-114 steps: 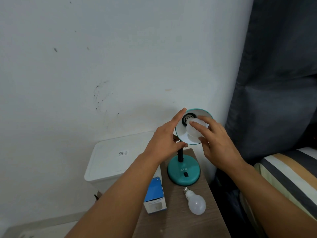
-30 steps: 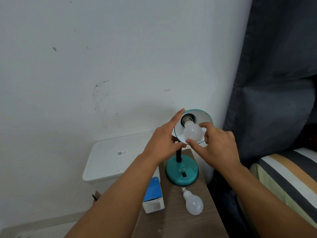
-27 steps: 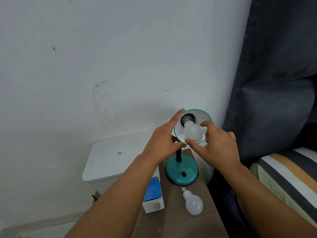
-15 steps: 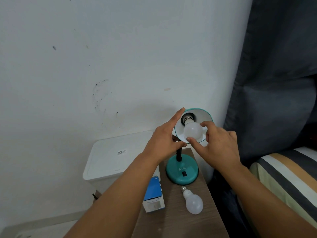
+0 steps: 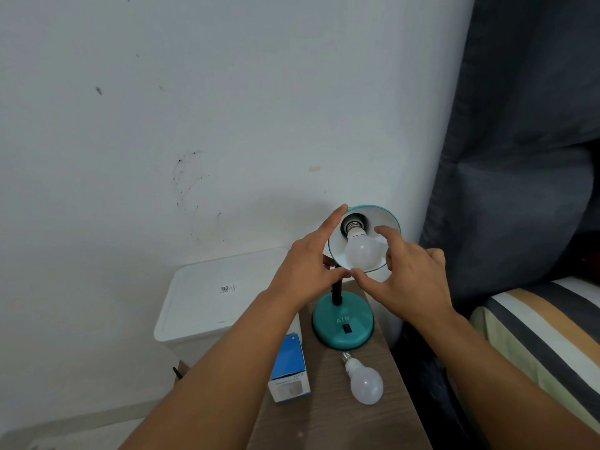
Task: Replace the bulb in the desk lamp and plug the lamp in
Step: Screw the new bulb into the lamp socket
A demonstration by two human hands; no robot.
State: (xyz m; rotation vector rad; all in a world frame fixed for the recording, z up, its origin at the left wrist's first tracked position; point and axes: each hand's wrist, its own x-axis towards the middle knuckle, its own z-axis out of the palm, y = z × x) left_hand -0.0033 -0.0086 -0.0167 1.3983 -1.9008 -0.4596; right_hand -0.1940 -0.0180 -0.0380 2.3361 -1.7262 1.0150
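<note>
Bulb (image 5: 362,254) in the desk lamp's shade (image 5: 384,216): a frosted white globe with a smooth matte surface, its ribbed metal screw base reaching up into the dark socket at the top of the shade. The shade is a round teal cone with a glossy white inside, tilted to face the camera, and it sits on a thin black stem above a round teal base (image 5: 342,323) marked ATN with a small black switch. The left hand (image 5: 308,271) holds the shade's left rim, forefinger laid straight up along the edge and thumb curled under the lower rim. The right hand (image 5: 409,277) has its grip released: forefinger and thumb are spread in a loose arc around the globe's right and lower side, close to it, but whether they touch it I cannot tell. The globe lies between those two digits, left of the palm. A second bulb (image 5: 365,381), the same frosted pear shape with a silver thread, lies on its side on the brown wood-grain desk (image 5: 328,423), just in front of the lamp base. Left of it stands a small blue and white carton (image 5: 289,371). Beyond the desk's left edge is a white plastic bin with a flat lid (image 5: 211,293) bearing a small code sticker. A dark grey curtain (image 5: 526,141) hangs at right, above striped bedding (image 5: 548,329).
</note>
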